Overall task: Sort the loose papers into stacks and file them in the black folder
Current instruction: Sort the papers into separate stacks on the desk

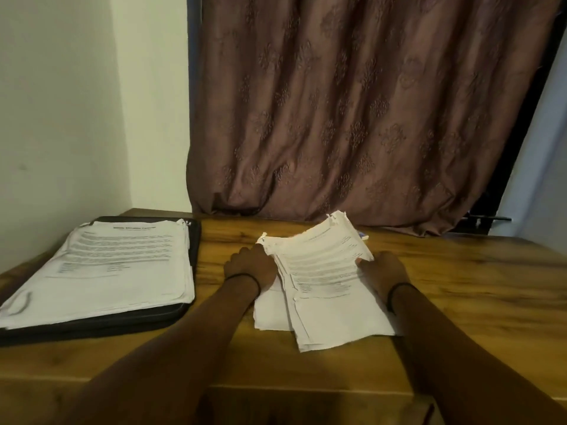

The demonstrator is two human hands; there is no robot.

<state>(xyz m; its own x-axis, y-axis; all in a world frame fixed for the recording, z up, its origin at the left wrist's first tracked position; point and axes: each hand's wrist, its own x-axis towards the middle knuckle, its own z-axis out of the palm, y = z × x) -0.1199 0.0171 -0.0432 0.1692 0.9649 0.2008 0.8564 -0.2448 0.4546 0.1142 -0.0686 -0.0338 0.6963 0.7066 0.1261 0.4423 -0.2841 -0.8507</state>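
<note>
A black folder [129, 320] lies flat at the left of the wooden table, with a thick stack of printed sheets [101, 268] on top of it. In the middle lies a loose pile of printed papers [322, 289], fanned and uneven, its far end lifted off the table. My left hand [250, 266] grips the pile's left edge near the top corner. My right hand [382, 271] holds the right edge, fingers tucked under the sheets. Both wrists wear a thin black band.
The wooden table [460, 302] stands in a corner, white wall [61, 118] on the left and a brown patterned curtain [352, 118] hanging down to its far edge. A small blue object [363, 235] peeks out behind the loose pile.
</note>
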